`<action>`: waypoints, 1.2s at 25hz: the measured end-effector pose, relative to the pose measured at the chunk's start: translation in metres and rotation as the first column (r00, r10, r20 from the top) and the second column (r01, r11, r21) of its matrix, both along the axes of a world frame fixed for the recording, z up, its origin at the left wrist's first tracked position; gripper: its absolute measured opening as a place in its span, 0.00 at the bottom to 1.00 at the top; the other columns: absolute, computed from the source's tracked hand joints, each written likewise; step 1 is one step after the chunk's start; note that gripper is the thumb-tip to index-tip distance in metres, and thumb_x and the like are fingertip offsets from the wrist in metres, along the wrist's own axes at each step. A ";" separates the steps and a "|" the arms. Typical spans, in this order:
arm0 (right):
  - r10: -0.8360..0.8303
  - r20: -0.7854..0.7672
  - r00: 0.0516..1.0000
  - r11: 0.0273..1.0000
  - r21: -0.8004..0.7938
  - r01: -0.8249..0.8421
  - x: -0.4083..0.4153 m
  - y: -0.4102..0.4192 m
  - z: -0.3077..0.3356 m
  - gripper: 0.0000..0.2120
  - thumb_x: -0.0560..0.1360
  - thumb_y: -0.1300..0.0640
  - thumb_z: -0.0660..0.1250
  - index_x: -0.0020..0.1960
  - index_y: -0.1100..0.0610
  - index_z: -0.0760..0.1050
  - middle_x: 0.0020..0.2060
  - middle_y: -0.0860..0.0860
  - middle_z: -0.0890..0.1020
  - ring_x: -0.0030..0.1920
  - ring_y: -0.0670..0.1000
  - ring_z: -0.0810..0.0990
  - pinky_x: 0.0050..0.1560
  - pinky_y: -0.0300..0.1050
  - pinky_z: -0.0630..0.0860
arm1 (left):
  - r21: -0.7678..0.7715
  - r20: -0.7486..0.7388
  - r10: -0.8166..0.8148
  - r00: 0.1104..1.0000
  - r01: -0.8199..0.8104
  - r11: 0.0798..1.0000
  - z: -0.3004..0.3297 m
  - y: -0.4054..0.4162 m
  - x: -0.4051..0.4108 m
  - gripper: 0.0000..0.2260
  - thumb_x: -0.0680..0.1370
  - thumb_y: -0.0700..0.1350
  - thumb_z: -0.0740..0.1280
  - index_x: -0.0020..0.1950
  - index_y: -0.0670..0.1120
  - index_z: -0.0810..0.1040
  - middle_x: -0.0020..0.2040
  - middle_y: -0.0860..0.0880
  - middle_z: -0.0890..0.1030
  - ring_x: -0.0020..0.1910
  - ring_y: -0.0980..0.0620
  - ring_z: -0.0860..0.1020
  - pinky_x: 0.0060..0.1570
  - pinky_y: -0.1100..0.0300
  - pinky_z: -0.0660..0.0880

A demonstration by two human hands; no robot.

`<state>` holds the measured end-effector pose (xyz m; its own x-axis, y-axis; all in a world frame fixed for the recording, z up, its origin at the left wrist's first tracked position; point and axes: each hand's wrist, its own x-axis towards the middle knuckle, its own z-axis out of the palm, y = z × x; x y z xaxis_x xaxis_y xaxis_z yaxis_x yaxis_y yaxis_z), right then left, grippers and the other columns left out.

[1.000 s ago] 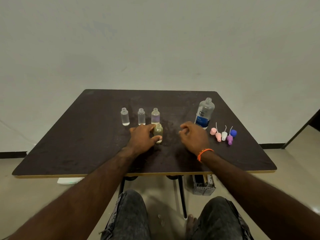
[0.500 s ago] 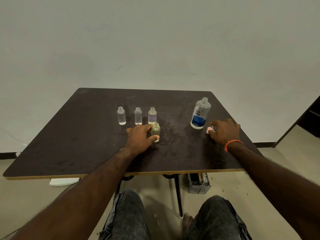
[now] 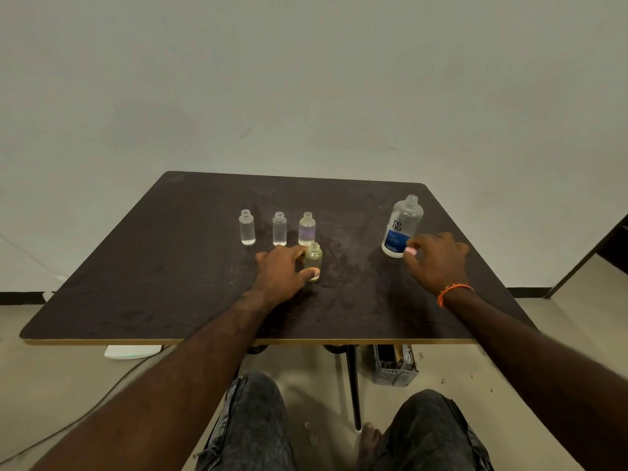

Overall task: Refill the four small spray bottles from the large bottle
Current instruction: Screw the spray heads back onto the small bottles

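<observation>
Three clear small spray bottles (image 3: 247, 228), (image 3: 279, 229), (image 3: 307, 229) stand uncapped in a row on the dark table (image 3: 170, 283). Just in front of that row, my left hand (image 3: 282, 271) grips a fourth, yellowish small bottle (image 3: 313, 260), upright on the table, thumb at its base. The large bottle (image 3: 402, 226) with a blue label stands open at the right. Beside its base, my right hand (image 3: 438, 260) pinches a pink spray cap (image 3: 410, 250) at its fingertips. The other caps are hidden under that hand.
Beneath the table's near edge sit a grey slotted basket (image 3: 394, 367) on the floor and a white flat object (image 3: 132, 351). My knees are below the table edge. A dark door or furniture edge (image 3: 608, 239) stands at the far right.
My right hand moved from the table's middle out to the caps at the right and closed on a pink cap. My left hand stayed on the yellowish bottle.
</observation>
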<state>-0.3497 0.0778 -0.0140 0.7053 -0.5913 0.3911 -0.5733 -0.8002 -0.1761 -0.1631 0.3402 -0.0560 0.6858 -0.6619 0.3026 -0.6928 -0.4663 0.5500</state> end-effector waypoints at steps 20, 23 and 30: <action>0.447 0.211 0.869 0.848 0.211 -0.487 0.094 0.126 0.026 0.09 0.74 0.53 0.74 0.52 0.53 0.83 0.46 0.48 0.84 0.45 0.46 0.81 0.50 0.48 0.79 | 0.074 0.038 0.015 0.999 -0.018 0.997 -0.008 -0.001 0.003 0.18 0.78 0.60 0.71 0.64 0.54 0.80 0.52 0.55 0.83 0.59 0.52 0.75 0.60 0.49 0.63; 0.331 0.273 0.903 0.867 0.291 -0.406 0.097 0.129 0.021 0.12 0.70 0.46 0.77 0.46 0.51 0.78 0.37 0.44 0.81 0.38 0.43 0.79 0.43 0.47 0.79 | 0.078 0.032 0.028 0.999 -0.030 0.997 -0.010 -0.001 0.002 0.19 0.78 0.61 0.71 0.65 0.53 0.79 0.52 0.54 0.82 0.60 0.51 0.75 0.61 0.48 0.65; 0.507 0.226 0.832 0.775 0.305 -0.554 0.091 0.126 0.020 0.22 0.78 0.53 0.68 0.71 0.54 0.73 0.65 0.50 0.80 0.62 0.49 0.80 0.62 0.51 0.77 | 0.078 0.014 0.003 1.000 -0.004 0.997 -0.010 0.001 0.004 0.18 0.77 0.61 0.71 0.65 0.58 0.79 0.49 0.58 0.82 0.58 0.53 0.75 0.62 0.47 0.65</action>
<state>-0.2586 0.2040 0.0058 0.9066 -0.2488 0.3409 -0.0299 -0.8437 -0.5360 -0.1590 0.3408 -0.0657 0.6840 -0.6818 0.2593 -0.6985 -0.5097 0.5023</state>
